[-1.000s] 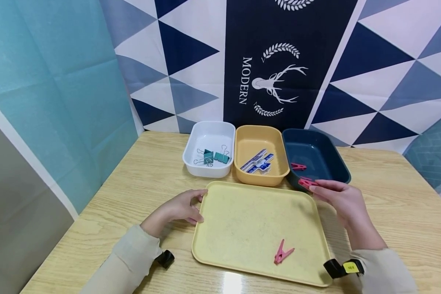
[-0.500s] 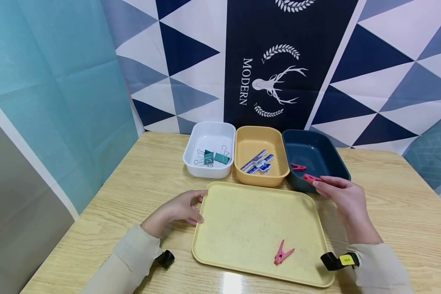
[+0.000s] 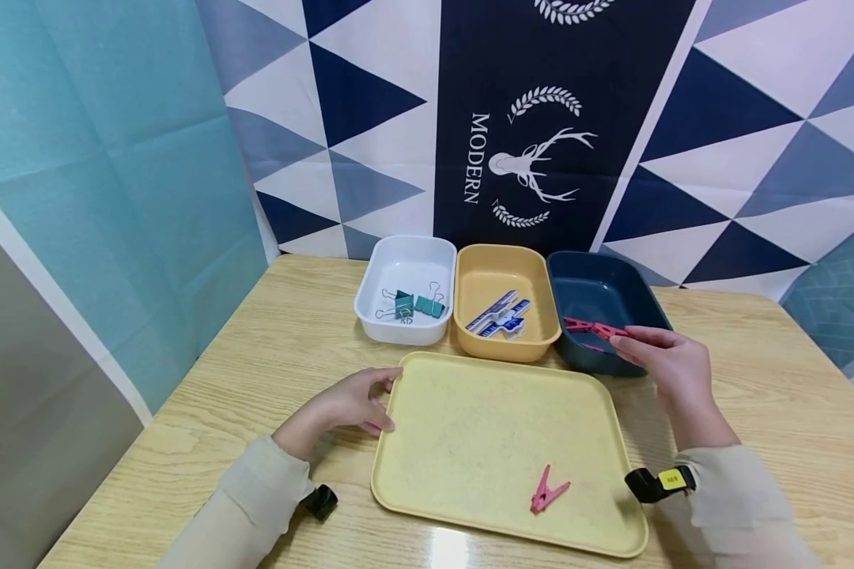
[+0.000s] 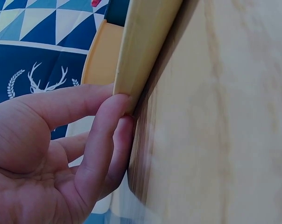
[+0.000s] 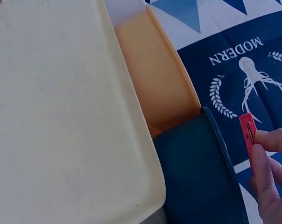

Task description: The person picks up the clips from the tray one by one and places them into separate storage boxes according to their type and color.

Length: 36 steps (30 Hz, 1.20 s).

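My right hand (image 3: 672,367) pinches a red clothespin (image 5: 248,127) between thumb and fingertips, above the front part of the dark blue bin (image 3: 598,273). Inside that bin lie red clothespins, partly hidden behind the held one. At the left edge of the yellow tray (image 3: 498,427), my left hand (image 3: 349,401) grips the rim; the left wrist view shows thumb and fingers (image 4: 101,140) against the tray's edge. Another clothespin (image 3: 546,491), pinkish red, lies on the tray near its front right.
Left of the dark blue bin stand an orange bin (image 3: 494,265) with blue-and-white clips (image 3: 500,314) and a white bin (image 3: 407,253) with green binder clips (image 3: 429,306). All three line up behind the tray on the wooden table (image 3: 256,340), before a patterned cloth (image 3: 377,79).
My right hand has moved forward with the clothespin, farther over the dark blue bin. The left hand and the tray have stayed in place.
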Available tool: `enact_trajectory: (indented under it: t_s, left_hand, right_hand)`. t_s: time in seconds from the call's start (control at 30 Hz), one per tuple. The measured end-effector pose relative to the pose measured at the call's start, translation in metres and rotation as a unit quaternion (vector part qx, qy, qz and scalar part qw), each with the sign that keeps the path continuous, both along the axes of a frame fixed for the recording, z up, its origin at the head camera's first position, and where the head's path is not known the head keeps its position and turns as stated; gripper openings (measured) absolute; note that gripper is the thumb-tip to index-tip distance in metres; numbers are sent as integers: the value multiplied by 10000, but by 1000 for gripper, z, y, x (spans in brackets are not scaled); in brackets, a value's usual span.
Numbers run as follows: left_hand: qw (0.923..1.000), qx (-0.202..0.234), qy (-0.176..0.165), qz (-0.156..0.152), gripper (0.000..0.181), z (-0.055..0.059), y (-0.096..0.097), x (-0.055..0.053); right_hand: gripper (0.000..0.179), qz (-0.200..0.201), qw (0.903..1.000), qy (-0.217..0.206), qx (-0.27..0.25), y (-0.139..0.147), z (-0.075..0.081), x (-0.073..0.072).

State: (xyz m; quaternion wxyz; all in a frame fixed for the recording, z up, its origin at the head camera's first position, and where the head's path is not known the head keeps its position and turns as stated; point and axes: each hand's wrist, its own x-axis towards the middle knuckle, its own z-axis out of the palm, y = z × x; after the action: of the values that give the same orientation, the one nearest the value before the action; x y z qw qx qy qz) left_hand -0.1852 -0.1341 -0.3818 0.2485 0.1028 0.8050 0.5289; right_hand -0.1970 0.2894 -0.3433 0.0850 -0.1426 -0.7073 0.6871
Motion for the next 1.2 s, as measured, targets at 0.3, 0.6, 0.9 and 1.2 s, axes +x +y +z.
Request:
enact_trajectory:
  t_s: [0.3,0.6,0.9,1.2]
  left_hand:
    - [10000,-30,-13,41,84,1,1,1]
    - [10000,-70,18,49,84,1,1,0]
    - [10000,-38,7,58,83,0,1,0]
    - [10000,-30,13,43,84,0,1,0]
  right_hand:
    - [21,121,9997,-139,-182,-3,13,-1]
    - [22,154,9990,-270,317,-4,12,-11]
    - [12,56,9987,-408,-300,-5,10,-19]
    - [6,258,9920,-46,-1238,-7,14,-21]
